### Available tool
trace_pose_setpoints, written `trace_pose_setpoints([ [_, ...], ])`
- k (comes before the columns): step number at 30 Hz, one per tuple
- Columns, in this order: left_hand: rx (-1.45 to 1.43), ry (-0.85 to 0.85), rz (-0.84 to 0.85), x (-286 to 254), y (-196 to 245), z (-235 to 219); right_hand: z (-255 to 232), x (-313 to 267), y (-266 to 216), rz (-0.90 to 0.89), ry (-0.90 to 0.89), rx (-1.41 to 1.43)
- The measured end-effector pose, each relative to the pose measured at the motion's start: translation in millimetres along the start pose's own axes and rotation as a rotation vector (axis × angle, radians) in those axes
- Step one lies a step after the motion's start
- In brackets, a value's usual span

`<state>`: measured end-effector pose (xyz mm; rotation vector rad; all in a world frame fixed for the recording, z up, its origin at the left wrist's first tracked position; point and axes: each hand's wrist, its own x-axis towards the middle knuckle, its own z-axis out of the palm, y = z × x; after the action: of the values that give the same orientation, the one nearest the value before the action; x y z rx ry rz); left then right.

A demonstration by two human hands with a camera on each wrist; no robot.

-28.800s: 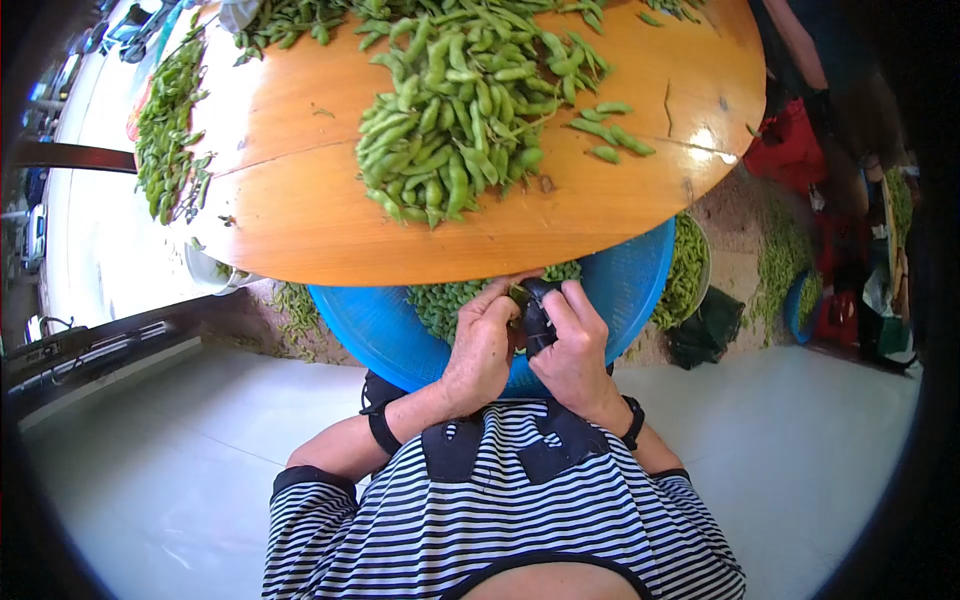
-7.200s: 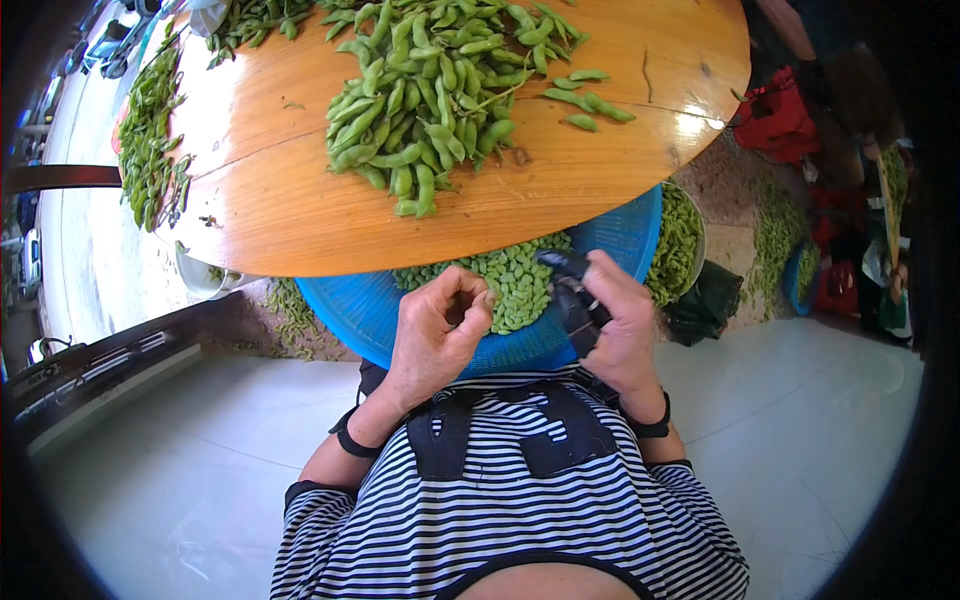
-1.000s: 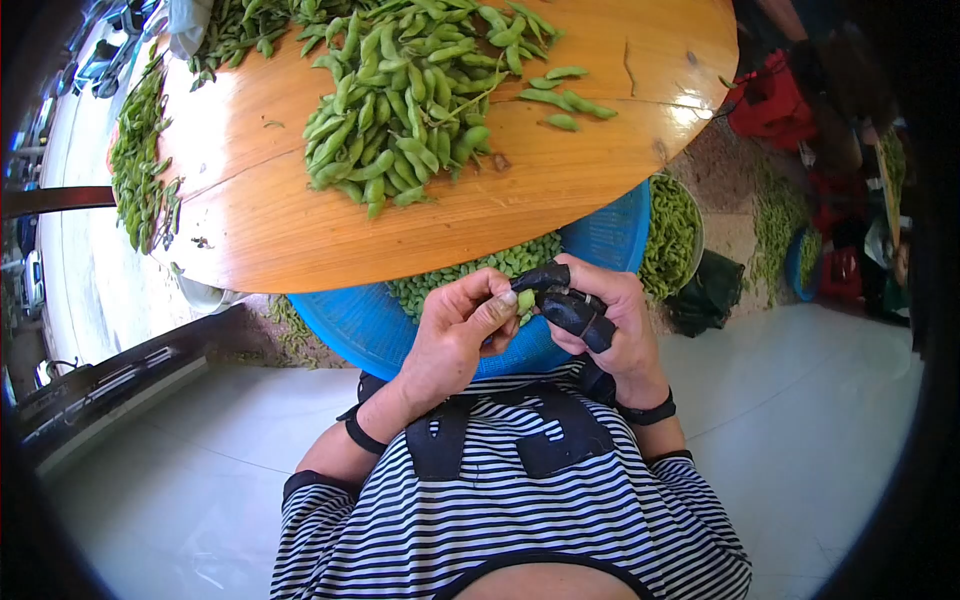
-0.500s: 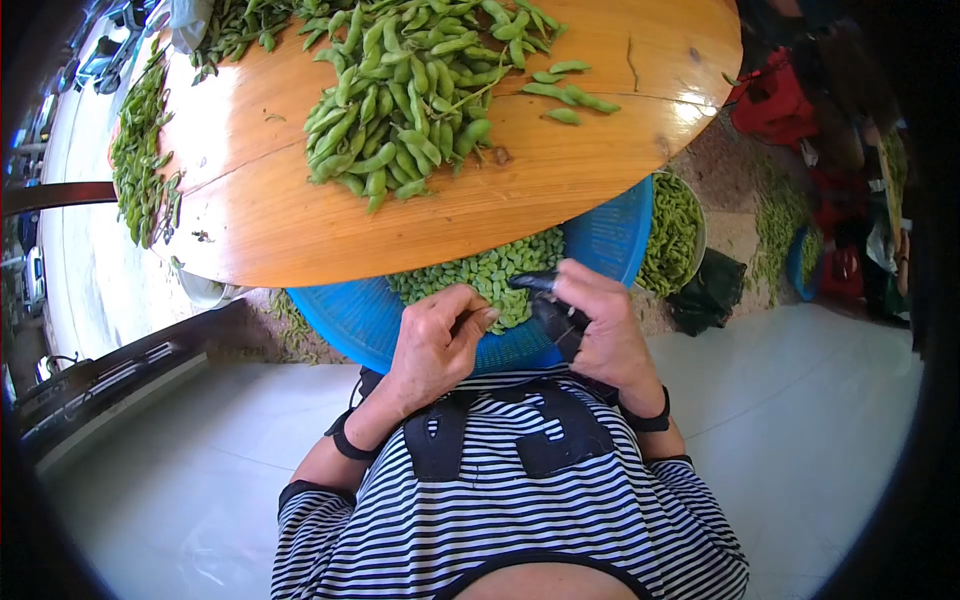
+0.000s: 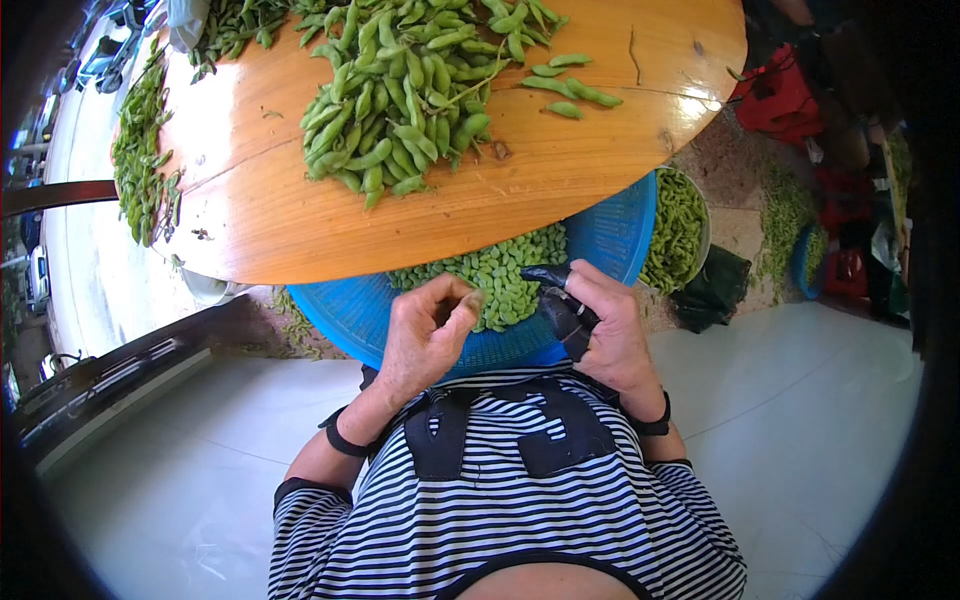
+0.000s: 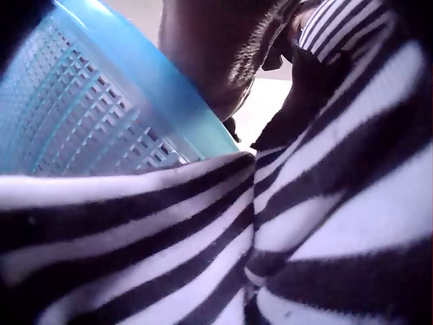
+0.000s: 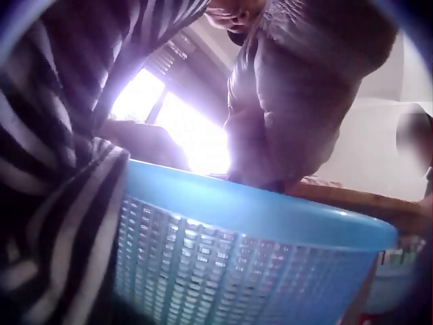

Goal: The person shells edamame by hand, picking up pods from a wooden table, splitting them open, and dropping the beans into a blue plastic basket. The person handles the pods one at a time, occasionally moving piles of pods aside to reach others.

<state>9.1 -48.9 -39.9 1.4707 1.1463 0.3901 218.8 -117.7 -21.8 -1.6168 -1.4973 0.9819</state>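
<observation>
My left hand [image 5: 420, 335] is over the near left part of a blue plastic basket [image 5: 335, 320], its fingers curled and thumb bent toward the index fingertip. No thing shows at its fingertips; the palm is hidden. Across from it, my right hand [image 5: 608, 325] hangs over the basket's right side, thumb and index finger apart with nothing between them. Black coverings [image 5: 568, 322] wrap those digits. Shelled green beans [image 5: 505, 285] lie in the basket between and beyond the hands. In the wrist views the basket's rim [image 7: 223, 206] and slatted wall [image 6: 74, 101] show.
A wooden table [image 5: 290, 235] overhangs the basket's far side, with a heap of green soybean pods [image 5: 400, 110] and several loose pods [image 5: 575, 90]. A bowl of pods [image 5: 675, 230] stands on the floor at right, near a dark green bag [image 5: 712, 288]. Red containers [image 5: 785, 100] stand beyond.
A second ago the hands met with a green bean at the fingertips. They have since drawn apart, left hand leftward, right hand rightward, and that bean no longer shows there.
</observation>
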Motion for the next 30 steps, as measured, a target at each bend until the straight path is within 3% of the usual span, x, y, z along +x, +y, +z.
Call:
trace_pose_setpoints([
  [3,-0.384,-0.264,-0.071,-1,12,11,12,8,-16,-0.052,0.071,0.113],
  [6,-0.485,-0.307,-0.008,9,25,9,7,11,-16,-0.071,0.202,0.048],
  [8,-0.008,-0.165,0.453,17,38,1,-3,9,-13,-0.129,0.4,-0.092],
  [9,-0.006,-0.161,0.455,20,42,-5,-8,0,1,0.053,0.457,-0.007],
  [11,0.353,0.296,0.564,24,45,-22,-35,-2,-2,0.3,0.62,0.092],
  [12,0.353,0.297,0.564,27,44,-29,-50,-6,14,0.329,0.695,-0.023],
  [13,0.416,0.405,0.504,29,42,-37,-62,-11,33,0.311,0.773,-0.324],
  [14,0.478,0.513,0.442,33,41,-40,-73,-10,40,0.211,0.81,-0.481],
  [15,0.477,0.515,0.442,38,39,-41,-77,-9,43,0.108,0.843,-0.638],
  [17,0.553,0.626,0.602,48,32,-40,-80,-9,39,0.094,0.83,-0.596],
  [21,0.625,0.663,0.615,52,31,-36,-66,-4,35,0.11,0.767,-0.531],
  [23,0.519,0.665,0.617,51,28,-37,-53,2,27,0.072,0.751,-0.47],
  [24,0.518,0.662,0.621,47,31,-36,-46,4,19,0.064,0.627,-0.374],
  [26,0.282,0.552,0.469,34,38,-32,-30,8,7,0.049,0.426,-0.187],
  [27,0.279,0.547,0.469,29,37,-29,-22,11,1,0.038,0.349,-0.094],
  [29,-0.224,0.23,0.298,21,35,-21,-7,19,-19,-0.07,0.219,0.109],
  [30,-0.344,0.144,0.288,18,40,-15,-8,22,-31,-0.081,0.117,0.123],
])
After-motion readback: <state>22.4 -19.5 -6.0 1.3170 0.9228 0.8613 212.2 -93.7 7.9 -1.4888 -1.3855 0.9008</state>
